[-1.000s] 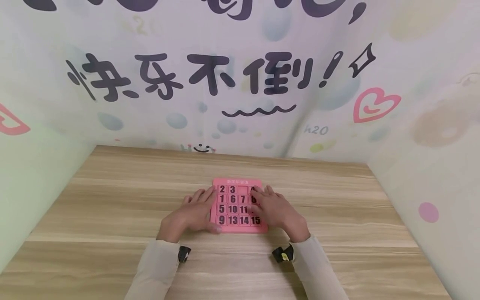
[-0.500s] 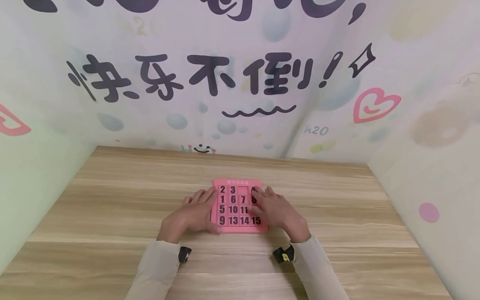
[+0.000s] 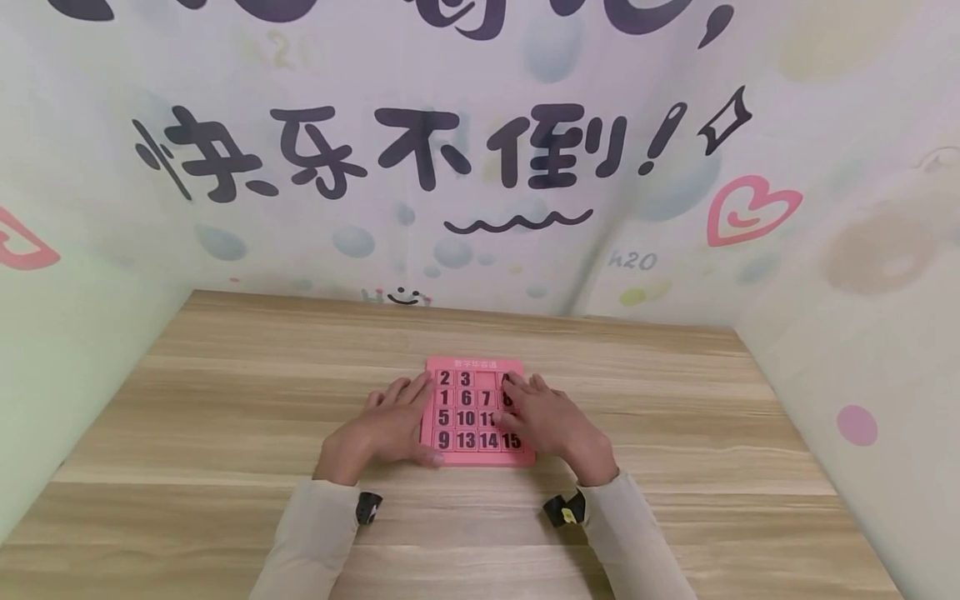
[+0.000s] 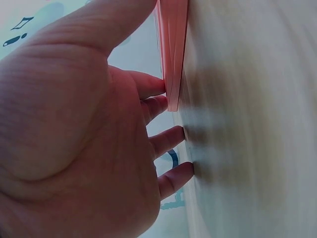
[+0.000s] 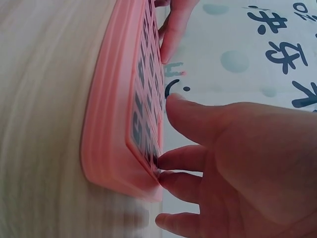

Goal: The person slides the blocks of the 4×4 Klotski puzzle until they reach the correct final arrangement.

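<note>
A pink number slide puzzle (image 3: 477,458) lies flat on the table, its tiles bearing black numerals. Its top row reads 2, 3, a gap, then a partly covered 4. Along the left edge rests my left hand (image 3: 382,429), thumb at the near left corner and fingers spread; in the left wrist view, two fingertips touch the puzzle's side (image 4: 173,54) and the others reach the tabletop. My right hand (image 3: 555,421) lies over the right column, hiding parts of several tiles. In the right wrist view, its fingertips (image 5: 171,178) touch the board's edge tiles while the thumb hovers above.
The wood-grain table (image 3: 225,400) runs back to a white printed wall (image 3: 480,267) with large black characters. Pale side walls (image 3: 862,350) close in at left and right. Dark straps (image 3: 566,508) sit at both wrists.
</note>
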A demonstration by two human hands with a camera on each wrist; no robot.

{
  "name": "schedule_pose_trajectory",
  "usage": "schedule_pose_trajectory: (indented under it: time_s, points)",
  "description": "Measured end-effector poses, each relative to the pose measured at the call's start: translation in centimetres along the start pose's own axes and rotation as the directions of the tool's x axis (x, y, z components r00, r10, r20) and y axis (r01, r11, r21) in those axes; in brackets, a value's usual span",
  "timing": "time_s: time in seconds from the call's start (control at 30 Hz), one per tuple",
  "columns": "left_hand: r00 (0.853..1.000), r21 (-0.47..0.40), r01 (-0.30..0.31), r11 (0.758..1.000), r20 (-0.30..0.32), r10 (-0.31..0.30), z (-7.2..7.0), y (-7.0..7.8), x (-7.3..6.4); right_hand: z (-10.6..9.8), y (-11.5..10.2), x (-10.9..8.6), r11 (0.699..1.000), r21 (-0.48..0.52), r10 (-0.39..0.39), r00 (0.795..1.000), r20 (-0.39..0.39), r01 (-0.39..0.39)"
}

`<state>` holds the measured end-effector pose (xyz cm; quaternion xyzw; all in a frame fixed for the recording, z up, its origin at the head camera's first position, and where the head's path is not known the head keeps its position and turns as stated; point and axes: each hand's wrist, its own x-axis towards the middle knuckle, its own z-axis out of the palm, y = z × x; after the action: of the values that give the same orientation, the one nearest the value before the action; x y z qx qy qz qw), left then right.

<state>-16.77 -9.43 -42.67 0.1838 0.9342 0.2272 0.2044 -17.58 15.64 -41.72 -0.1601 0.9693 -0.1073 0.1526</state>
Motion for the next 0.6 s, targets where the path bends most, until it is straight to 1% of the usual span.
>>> schedule_pose_trajectory:
  time_s: [0.2,0.4,0.6]
  points:
    - [1.0,0.02,0.002,1.0,0.009,-0.002,0.04,-0.23,0.12,0.09,-0.28,0.05,1.0,-0.028,-0.008,1.0,-0.001,0.008]
    - [1.0,0.017,0.004,1.0,0.008,-0.004,-0.05,-0.41,0.0,0.14,-0.45,0.16,1.0,-0.025,-0.014,1.0,0.003,0.014]
    - [1.0,0.007,-0.006,1.0,0.002,0.006,0.03,-0.36,0.06,0.25,-0.86,0.02,0.999,-0.027,-0.039,0.999,-0.033,0.038]
